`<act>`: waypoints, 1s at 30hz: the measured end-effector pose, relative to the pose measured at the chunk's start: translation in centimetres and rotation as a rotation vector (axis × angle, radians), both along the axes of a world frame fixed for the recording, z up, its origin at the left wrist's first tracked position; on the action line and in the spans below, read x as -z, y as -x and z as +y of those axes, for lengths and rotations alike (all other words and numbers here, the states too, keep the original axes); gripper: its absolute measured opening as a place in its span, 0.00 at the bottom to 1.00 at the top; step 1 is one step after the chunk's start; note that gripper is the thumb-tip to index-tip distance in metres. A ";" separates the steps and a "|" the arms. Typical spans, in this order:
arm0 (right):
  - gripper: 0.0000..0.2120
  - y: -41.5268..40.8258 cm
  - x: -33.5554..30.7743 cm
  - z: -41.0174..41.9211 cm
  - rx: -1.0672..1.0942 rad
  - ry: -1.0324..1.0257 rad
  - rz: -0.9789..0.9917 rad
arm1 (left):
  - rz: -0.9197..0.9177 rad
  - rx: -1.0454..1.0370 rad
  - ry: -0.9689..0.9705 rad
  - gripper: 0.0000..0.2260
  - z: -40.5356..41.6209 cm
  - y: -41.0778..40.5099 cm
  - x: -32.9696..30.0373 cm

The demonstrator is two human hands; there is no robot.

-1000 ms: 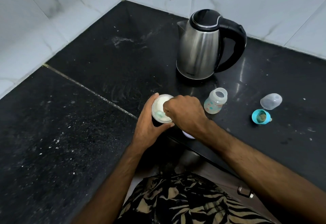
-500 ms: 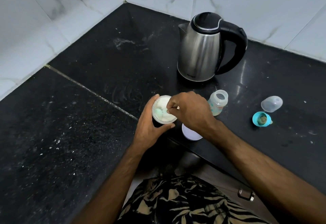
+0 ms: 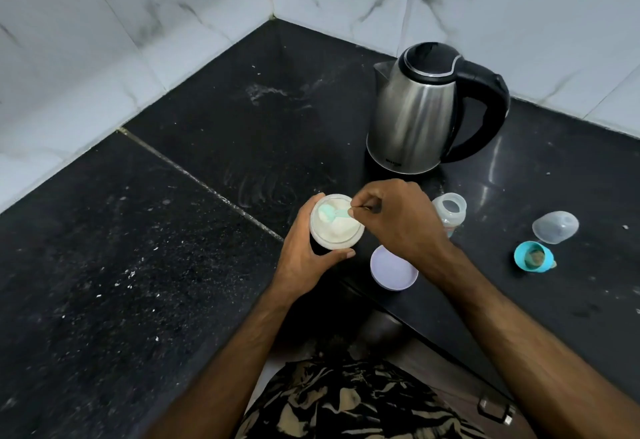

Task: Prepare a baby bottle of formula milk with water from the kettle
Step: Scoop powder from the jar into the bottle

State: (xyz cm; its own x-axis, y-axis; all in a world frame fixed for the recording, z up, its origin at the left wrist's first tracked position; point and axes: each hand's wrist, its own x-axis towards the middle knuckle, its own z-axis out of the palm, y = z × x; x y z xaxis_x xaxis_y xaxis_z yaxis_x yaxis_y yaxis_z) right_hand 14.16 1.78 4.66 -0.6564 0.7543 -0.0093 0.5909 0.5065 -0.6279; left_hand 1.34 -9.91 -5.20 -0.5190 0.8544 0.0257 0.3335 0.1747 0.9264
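Observation:
My left hand (image 3: 304,255) grips an open formula jar (image 3: 336,227) full of pale powder, standing on the black counter. My right hand (image 3: 398,220) pinches the handle of a teal scoop (image 3: 330,214) whose bowl lies in the powder. To the right of that hand stands the small open baby bottle (image 3: 449,210), partly hidden by it. A steel kettle (image 3: 415,116) with a black lid and handle stands behind the bottle. The bottle's teal ring with its teat (image 3: 531,256) and a clear cap (image 3: 555,226) lie further right.
The jar's pale lilac lid (image 3: 393,268) lies upside down by the counter's front edge, under my right wrist. White marble-look tiles (image 3: 138,23) wall in the counter corner at the back. The black counter (image 3: 138,248) stretches to the left, dusted with white specks.
My right hand has pulled back to the right from over the jar's mouth, so the teal scoop now shows in the powder. My left hand keeps its hold on the jar.

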 end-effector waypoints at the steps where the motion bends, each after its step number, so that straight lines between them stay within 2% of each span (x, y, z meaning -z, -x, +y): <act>1: 0.01 0.0 0.0 0.1 0.009 0.002 0.012 | -0.003 -0.002 -0.003 0.45 0.0 0.1 0.0; 12: 0.02 0.0 0.9 0.6 0.014 0.032 0.084 | -0.019 0.019 -0.004 0.45 0.2 0.2 0.0; 30: 0.01 0.1 1.3 -0.1 -0.034 0.005 0.044 | 0.001 0.012 -0.009 0.45 0.2 0.2 0.1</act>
